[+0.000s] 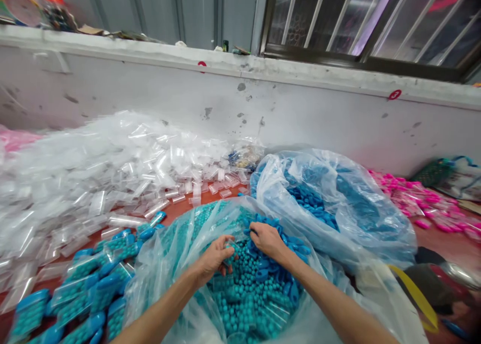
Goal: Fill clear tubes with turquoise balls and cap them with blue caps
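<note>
My left hand [218, 256] is curled over an open plastic bag of teal beads [250, 269], its fingers closed around what looks like a small clear plastic case [230, 244], partly hidden. Close beside it, my right hand [267, 239] pinches at a heap of blue plastic caps [296, 246] lying on the beads; its fingertips seem to be on one cap. Several clear cases [280, 309] lie among the beads near the front of the bag.
Clear empty cases [112, 158] form a large pile at the left. Bead-filled cases with blue caps [90, 294] lie in front of them. Another bag [364, 218] holds blue pieces, with pink pieces [424, 203] beyond it. A white wall [169, 93] runs behind.
</note>
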### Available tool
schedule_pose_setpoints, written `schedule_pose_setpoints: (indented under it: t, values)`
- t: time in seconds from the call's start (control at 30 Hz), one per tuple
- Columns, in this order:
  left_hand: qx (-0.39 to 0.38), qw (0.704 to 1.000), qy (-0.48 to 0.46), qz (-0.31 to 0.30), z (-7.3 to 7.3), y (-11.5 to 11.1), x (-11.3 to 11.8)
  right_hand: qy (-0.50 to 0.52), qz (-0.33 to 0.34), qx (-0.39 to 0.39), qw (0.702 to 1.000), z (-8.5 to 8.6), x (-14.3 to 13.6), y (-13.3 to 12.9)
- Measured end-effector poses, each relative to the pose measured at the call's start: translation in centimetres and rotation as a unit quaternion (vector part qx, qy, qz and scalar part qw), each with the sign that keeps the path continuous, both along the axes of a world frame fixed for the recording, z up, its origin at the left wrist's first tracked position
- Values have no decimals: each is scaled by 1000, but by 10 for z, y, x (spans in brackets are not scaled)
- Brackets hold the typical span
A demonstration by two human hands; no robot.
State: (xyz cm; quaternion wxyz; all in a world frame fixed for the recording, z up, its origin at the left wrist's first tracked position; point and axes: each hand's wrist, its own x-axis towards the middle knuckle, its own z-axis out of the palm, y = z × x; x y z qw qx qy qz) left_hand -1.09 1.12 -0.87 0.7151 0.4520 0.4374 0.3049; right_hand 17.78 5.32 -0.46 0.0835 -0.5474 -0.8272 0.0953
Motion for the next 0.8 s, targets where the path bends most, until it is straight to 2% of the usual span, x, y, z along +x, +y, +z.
schedule_pose_setpoints:
  t: [0.1, 0.17, 0.2, 0.27, 0.37, 0.4, 0.47, 0.53, 0.6, 0.7, 0.73, 0.8]
  values:
    - [5, 1000, 4, 1, 1, -1, 6, 113, -4, 2, 994, 1, 7, 5]
    - [4, 1000, -10, -5, 1, -1, 8, 223, -28, -6, 974, 3, 9, 4]
    - [2, 1000, -26, -9, 1, -1, 9, 281, -42, -35, 958, 4, 8, 2]
    - [2, 997, -71, -22, 1, -1, 10, 407, -56, -150, 899, 7, 5, -6]
    - [18, 991, -124, -50, 1, -2, 10, 543, -49, -320, 775, 13, 2, -22]
    - [23, 991, -125, -52, 2, -3, 9, 564, -41, -353, 745, 16, 2, -27]
    - [30, 994, -99, -46, 4, -5, 8, 564, -13, -419, 711, 24, 6, -35]
    - [41, 997, -51, -41, 7, -9, 7, 519, 23, -482, 705, 32, 11, -40]
    - [60, 997, -5, -51, 10, -12, 7, 463, 27, -491, 737, 35, 11, -42]
    - [89, 994, 27, -52, 13, -13, 9, 429, -18, -398, 810, 29, 2, -43]
    - [95, 994, 27, -49, 13, -13, 10, 435, -22, -370, 821, 26, -2, -43]
    - [100, 994, 22, -46, 13, -11, 10, 461, -8, -352, 815, 21, -7, -43]
